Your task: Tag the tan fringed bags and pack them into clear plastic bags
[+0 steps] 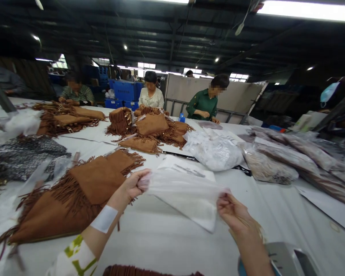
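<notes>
Two bare hands (136, 184) (232, 211) are gripping a thin, translucent white plastic bag (184, 191), risking tearing from overstretching

Both hands are raised over the surface, well apart from each other. The left hand (138, 184) is closed, its fingers curled in; the left forearm (112, 214) slants up and inward from the lower left, a pale patch near the wrist. The right hand (232, 211) is pinched with fingertips bent toward the left, its forearm (255, 249) rising from the lower right.
</notes>
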`<act>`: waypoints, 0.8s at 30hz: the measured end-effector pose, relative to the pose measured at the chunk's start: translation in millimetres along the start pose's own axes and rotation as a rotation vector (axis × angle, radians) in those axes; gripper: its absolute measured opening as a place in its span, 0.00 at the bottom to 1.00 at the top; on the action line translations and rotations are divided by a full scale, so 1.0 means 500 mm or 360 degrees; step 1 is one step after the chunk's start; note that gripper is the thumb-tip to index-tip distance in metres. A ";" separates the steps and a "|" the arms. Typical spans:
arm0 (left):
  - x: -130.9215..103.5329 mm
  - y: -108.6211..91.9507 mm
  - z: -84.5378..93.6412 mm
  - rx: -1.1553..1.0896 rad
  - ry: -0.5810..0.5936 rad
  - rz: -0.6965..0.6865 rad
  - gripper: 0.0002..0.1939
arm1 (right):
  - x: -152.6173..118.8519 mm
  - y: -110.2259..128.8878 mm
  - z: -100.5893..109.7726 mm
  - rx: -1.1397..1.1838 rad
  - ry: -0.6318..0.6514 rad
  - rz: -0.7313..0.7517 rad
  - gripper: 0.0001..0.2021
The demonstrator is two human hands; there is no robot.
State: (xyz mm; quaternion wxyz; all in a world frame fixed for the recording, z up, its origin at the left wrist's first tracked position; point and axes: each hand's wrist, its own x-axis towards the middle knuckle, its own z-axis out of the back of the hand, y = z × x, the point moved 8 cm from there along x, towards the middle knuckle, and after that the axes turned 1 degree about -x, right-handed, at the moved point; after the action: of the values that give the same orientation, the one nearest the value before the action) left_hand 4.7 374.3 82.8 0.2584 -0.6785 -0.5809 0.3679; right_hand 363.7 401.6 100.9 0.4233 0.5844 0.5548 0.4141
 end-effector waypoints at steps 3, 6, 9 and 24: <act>-0.072 0.013 0.028 0.0233 0.0018 0.0042 0.12 | -0.042 -0.023 -0.025 -0.0458 0.0071 0.0044 0.16; -0.132 -0.009 0.073 0.0437 0.0012 0.0002 0.17 | -0.095 -0.055 -0.029 -0.0695 0.0122 -0.0007 0.20; -0.180 -0.023 0.109 0.0761 0.0121 -0.0026 0.21 | -0.148 -0.058 -0.050 -0.1234 0.0528 0.0258 0.18; -0.393 0.206 0.211 0.2923 0.0878 -0.0528 0.10 | -0.354 -0.194 -0.016 -0.1604 0.1328 -0.0373 0.07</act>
State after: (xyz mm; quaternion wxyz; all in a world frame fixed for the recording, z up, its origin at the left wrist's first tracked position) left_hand -28.8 154.3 -21.0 0.8627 -0.1846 -0.0752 0.4648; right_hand 319.7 227.5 8.3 0.4368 0.0414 0.4704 0.7656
